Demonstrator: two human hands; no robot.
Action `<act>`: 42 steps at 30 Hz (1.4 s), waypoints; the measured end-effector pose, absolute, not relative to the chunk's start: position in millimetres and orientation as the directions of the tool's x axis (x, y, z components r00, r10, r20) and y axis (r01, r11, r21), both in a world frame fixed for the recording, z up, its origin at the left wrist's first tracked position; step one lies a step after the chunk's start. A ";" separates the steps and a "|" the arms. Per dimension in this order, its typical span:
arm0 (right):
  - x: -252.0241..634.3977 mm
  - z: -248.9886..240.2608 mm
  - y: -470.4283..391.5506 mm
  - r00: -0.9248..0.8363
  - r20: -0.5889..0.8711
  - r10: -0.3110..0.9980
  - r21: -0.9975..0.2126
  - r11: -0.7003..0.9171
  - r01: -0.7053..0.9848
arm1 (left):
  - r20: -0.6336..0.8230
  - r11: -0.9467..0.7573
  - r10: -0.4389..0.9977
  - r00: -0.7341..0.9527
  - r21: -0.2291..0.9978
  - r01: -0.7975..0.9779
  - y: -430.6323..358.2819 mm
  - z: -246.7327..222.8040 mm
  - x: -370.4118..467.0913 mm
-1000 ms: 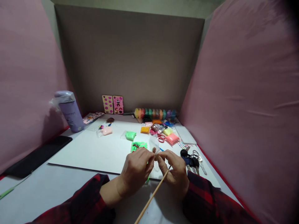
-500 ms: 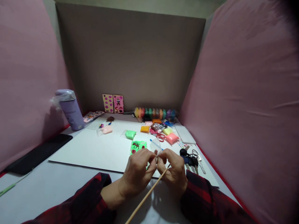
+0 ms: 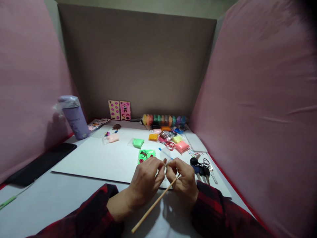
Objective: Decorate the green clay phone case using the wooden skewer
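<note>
Progress, by judgement: handling of the clear plastic bag (image 3: 166, 152) is midway, both hands occupied with it and neither letting go; the green phone case (image 3: 146, 154) already carries a dark red, many-legged figure and red flower-like shapes, so decoration there looks at least partly done; its near end is hidden behind the left hand (image 3: 148, 177), hence what remains on it cannot be read; two finished-looking phone cases, one yellow (image 3: 114, 110) and one pink (image 3: 125, 110), stand upright against the back wall

Hands: left thumb and index finger meet at the tips, pinching the gathered near end of the bag; right hand (image 3: 183, 178) pinches the same end from its own side, fingertips near those of the left, and also carries a wooden stick (image 3: 156, 205), which slants down toward the wearer

Bag: held up between the hands over the near part of the white board (image 3: 94, 155), beside the green case; thin, translucent, slightly cloudy, widening above the fingertips; a small brown bit shows at the pinch, too small to identify; a blue pen-like tool (image 3: 160, 149) lies partly behind the film; red-handled scissors (image 3: 170, 145) lie farther back, near the coral clay packet (image 3: 182, 146)
</note>
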State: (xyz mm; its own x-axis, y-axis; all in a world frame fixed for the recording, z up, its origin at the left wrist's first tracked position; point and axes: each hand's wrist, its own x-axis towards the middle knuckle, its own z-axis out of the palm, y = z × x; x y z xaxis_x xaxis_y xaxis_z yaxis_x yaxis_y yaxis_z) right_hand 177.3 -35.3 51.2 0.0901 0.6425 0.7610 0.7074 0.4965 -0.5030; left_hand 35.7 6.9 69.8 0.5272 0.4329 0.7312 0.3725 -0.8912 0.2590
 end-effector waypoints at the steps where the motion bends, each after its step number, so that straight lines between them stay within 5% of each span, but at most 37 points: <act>1: 178.5 51.1 -34.9 0.076 0.765 0.640 -0.493 0.505 0.709 | 0.719 -0.890 0.439 0.539 0.267 0.369 7.2 70.1 34.7; 8: 182.5 55.6 -34.0 -0.087 0.778 0.623 -0.394 0.590 0.704 | 0.686 -0.903 0.403 0.606 0.193 0.383 8.6 72.1 29.7; 20: 176.9 53.6 -37.0 0.013 0.775 0.631 -0.441 0.527 0.726 | 0.742 -0.889 0.410 0.530 0.195 0.415 9.0 70.1 32.8; 33: 181.1 56.0 -34.5 0.009 0.794 0.608 -0.432 0.555 0.711 | 0.678 -0.814 0.580 0.452 0.454 0.362 12.0 76.5 28.2; 37: 178.6 57.9 -38.0 -0.063 0.787 0.614 -0.419 0.606 0.676 | 0.583 -0.721 0.686 0.435 0.628 0.294 10.3 76.1 28.0; 42: 180.5 61.6 -36.6 0.314 0.755 0.575 -0.618 0.467 0.632 | 0.358 -0.379 0.810 0.465 0.924 -0.051 7.4 86.6 26.5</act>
